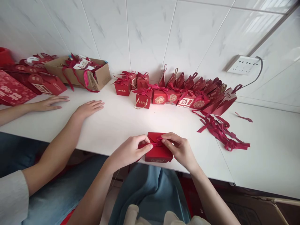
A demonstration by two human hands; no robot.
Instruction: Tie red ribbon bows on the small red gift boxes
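The left hand (131, 151) and right hand (181, 150) pinch a red ribbon (155, 144) atop a small red box (159, 153) near the tabletop's (117, 122) front edge; gentle, even tension would centre it without denting the lid.

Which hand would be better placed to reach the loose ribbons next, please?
Probably the right hand: it is nearer the loose ribbons than the left hand, though both pinch ribbon on the box.
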